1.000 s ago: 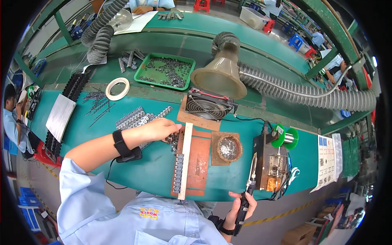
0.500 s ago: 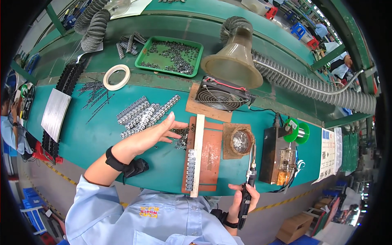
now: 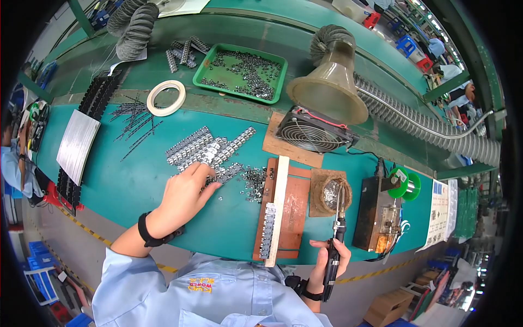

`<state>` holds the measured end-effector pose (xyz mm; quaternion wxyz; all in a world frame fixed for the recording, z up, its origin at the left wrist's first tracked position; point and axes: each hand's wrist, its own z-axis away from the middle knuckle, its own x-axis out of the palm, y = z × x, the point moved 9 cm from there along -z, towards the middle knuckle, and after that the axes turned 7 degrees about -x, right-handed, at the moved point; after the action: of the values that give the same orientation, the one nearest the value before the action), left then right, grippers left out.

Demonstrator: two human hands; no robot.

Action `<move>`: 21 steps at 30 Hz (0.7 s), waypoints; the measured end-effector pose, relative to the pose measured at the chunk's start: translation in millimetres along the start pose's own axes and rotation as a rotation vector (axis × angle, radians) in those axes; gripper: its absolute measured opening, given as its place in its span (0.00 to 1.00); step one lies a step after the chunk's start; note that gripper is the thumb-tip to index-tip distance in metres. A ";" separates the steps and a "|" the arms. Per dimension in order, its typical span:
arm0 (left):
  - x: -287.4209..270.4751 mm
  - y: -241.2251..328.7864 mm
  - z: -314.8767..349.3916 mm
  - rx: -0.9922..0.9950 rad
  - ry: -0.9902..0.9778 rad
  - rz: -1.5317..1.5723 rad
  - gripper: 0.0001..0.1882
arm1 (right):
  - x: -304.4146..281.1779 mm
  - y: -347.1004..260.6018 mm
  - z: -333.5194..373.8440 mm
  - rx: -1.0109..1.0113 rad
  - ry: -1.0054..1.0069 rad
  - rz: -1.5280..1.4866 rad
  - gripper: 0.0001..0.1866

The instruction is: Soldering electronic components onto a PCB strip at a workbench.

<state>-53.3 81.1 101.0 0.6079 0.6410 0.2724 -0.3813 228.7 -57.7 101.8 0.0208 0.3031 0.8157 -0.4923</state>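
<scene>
My left hand [image 3: 185, 197] is at the near end of a pile of silvery jointed metal strips [image 3: 188, 146]. Its fingers curl round the end of one short strip [image 3: 229, 172], with the thumb on the near side. My right hand [image 3: 339, 258] is closed round the black handle of a soldering iron [image 3: 333, 261]. The iron points away from me, its tip over a round pot [image 3: 328, 192] with silvery material inside. Between my hands stands a reddish-brown board with a pale wooden bar [image 3: 276, 218]. A row of small metal parts [image 3: 267, 231] lines the bar's left side.
Loose metal bits [image 3: 254, 184] lie left of the board. Behind are a fan [image 3: 309, 132], an extraction hood [image 3: 329, 95], a green tray [image 3: 239, 97] and a tape roll [image 3: 166, 98]. A solder spool [image 3: 404, 184] sits atop a box-shaped unit [image 3: 375, 212] at right.
My left hand has moved from beside the loose bits, fingers spread, back to the strips and curled. My right hand keeps its hold on the soldering iron. The whole view has shifted slightly.
</scene>
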 end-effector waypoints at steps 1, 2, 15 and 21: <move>1.0 0.4 -1.9 -0.003 -0.001 -0.002 0.07 | 1.9 -2.9 -0.6 0.005 0.000 -0.020 0.15; 3.8 5.7 -3.7 0.057 0.007 -0.007 0.07 | 3.5 -5.9 -0.9 0.011 0.001 -0.040 0.15; 42.4 33.5 -15.9 0.140 -0.249 0.164 0.06 | -9.9 21.8 15.3 0.092 -0.016 -0.074 0.14; 116.4 22.7 -0.2 -0.331 -0.738 0.965 0.04 | 8.9 20.9 6.5 0.040 -0.089 -0.099 0.14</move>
<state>30.5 65.4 18.6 0.8566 0.4153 -0.2198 -0.2129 230.5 -51.8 79.0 0.0267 0.2404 0.8179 -0.5221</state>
